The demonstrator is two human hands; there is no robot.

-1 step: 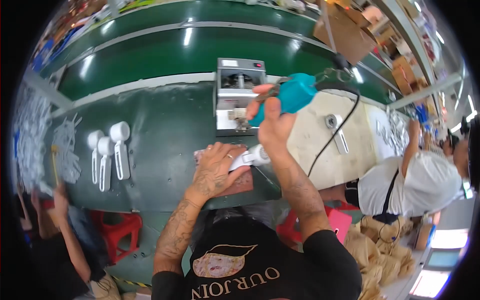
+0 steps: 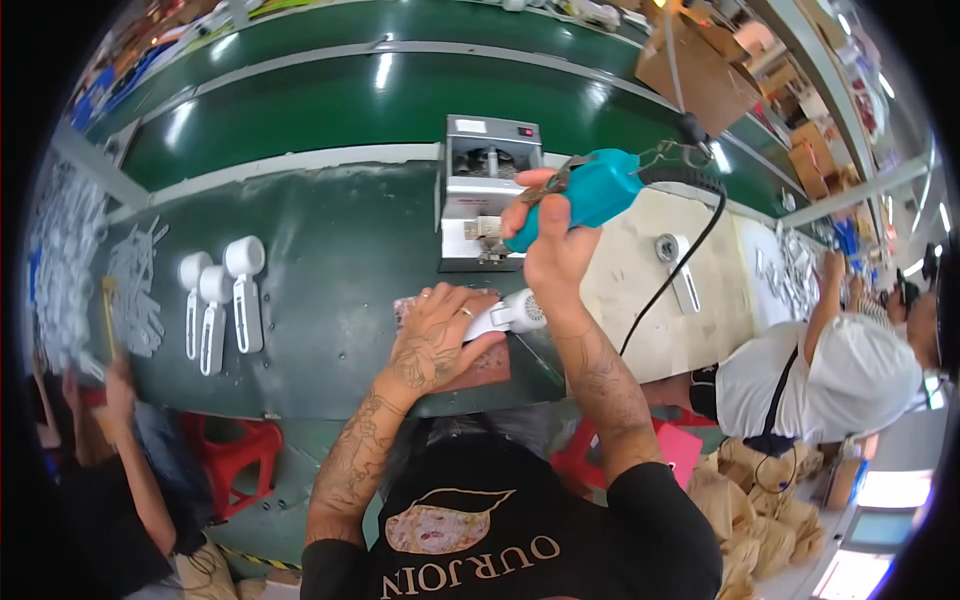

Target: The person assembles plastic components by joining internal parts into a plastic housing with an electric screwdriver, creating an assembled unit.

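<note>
A white plastic handle with a round, slotted head [image 2: 500,317] lies across a pinkish pad [image 2: 478,374] at the near edge of the bench. My left hand [image 2: 437,328] rests over it, with thumb and fingers closed around its left end. Higher up, my right hand [image 2: 556,240] grips a teal electric screwdriver [image 2: 598,190] with a metal lever on its side. A black cable [image 2: 678,270] runs from its back end, and a metal hook holds that end from above. The tip of the screwdriver is hidden by my hand.
Behind my hands stands a grey machine [image 2: 490,190] with a red switch. Several white round-headed handles [image 2: 244,300] lie at left, and another [image 2: 680,272] on the pale board at right. White strips [image 2: 140,280] are piled far left. Co-workers sit on both sides.
The whole view has shifted slightly, so the bench and machine appear a little further right. Both hands keep their holds on the white handle and the screwdriver.
</note>
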